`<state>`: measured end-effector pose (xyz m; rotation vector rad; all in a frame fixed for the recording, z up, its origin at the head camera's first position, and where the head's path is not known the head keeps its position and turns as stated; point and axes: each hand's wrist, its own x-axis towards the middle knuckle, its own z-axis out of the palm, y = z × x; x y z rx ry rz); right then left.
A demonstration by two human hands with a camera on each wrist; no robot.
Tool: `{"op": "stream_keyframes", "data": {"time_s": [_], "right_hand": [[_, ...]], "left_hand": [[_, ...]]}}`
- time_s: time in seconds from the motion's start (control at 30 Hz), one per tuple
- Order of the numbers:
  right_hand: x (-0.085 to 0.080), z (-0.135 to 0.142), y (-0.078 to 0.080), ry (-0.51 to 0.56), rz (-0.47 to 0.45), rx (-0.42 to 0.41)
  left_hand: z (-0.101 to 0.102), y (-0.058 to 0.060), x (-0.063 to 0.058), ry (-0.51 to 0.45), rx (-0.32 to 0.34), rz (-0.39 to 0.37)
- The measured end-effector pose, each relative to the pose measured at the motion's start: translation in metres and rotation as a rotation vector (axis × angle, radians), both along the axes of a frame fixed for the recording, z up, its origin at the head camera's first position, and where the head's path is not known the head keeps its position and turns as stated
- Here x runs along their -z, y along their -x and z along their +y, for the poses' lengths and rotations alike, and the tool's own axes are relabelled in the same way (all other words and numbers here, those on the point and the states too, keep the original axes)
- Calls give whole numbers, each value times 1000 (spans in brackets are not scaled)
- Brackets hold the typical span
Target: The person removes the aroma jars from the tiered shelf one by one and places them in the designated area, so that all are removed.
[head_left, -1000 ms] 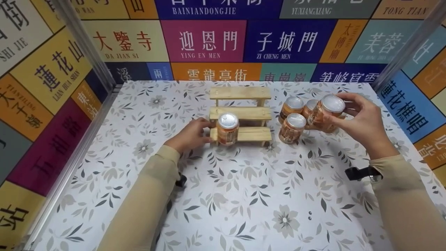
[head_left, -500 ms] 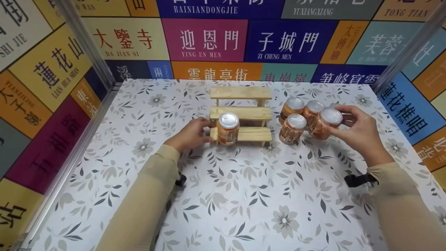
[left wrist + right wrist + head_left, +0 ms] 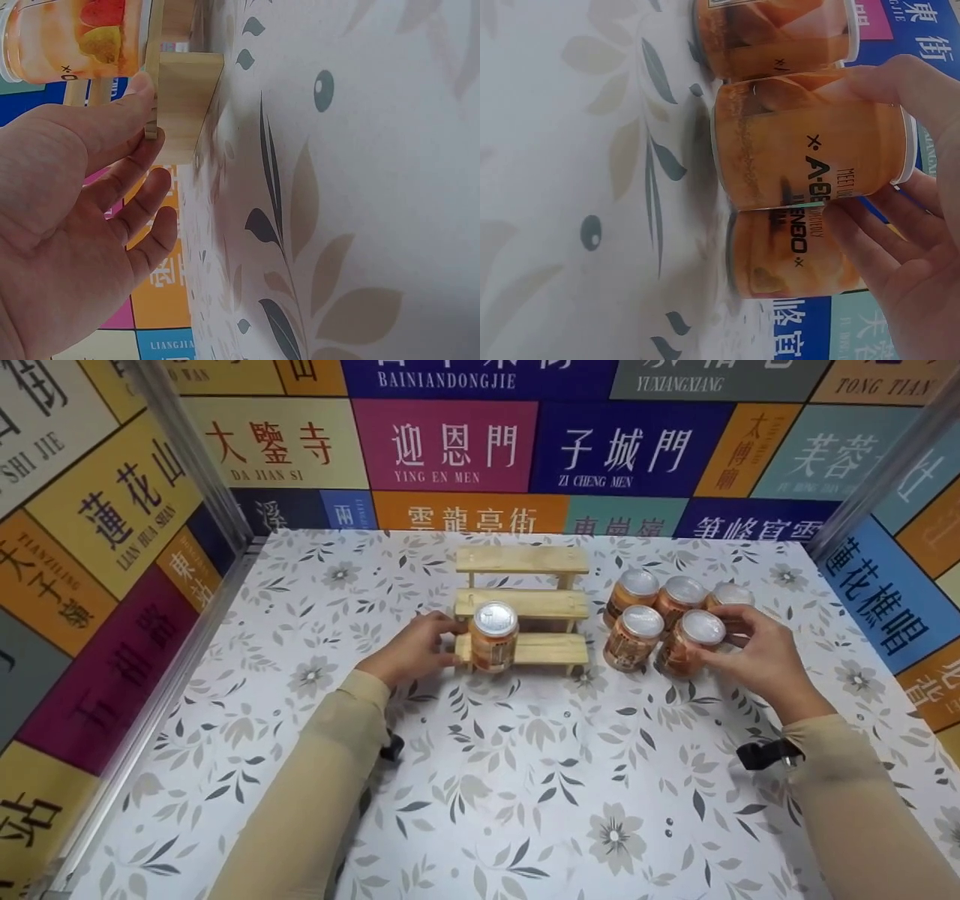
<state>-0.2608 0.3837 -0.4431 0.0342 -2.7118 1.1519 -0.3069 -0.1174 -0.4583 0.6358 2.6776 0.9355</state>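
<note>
A small three-tier wooden step stand stands on the table. My left hand pinches the left end of its lowest board, thumb on top and a finger beneath, as the left wrist view shows. On that board, near this end, a jar of orange fruit with a silver lid sits upright. My right hand grips a similar fruit jar at the front right of a cluster. In the right wrist view the gripped jar is upright, close against its neighbours; whether its base touches the table is hard to tell.
Several matching jars cluster right of the stand: one front-left jar and a back row with a left jar, a middle jar and a partly hidden right jar. Sign-patterned walls enclose the flowered tabletop.
My right hand has brought its jar leftward and nearer to me, lower, beside the front-left jar. The back-row jars now show more. My left hand stays at the stand.
</note>
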Motion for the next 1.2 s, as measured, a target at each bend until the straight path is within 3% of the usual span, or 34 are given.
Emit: {"op": "stream_keyframes", "data": {"time_s": [0.37,0.77,1.0,1.2], "right_hand": [[8,6,-1,2,0,-20],[-1,8,1,-21,-98,-45],[-7,-5,-1,-7,50,9],[-16,-23,-3,37,110,-51]], "left_hand": [[0,-3,0,0,2,26],[0,-1,-1,5,-25,11],[-1,-1,0,-5,-11,12],[1,0,0,-11,2,13]]}}
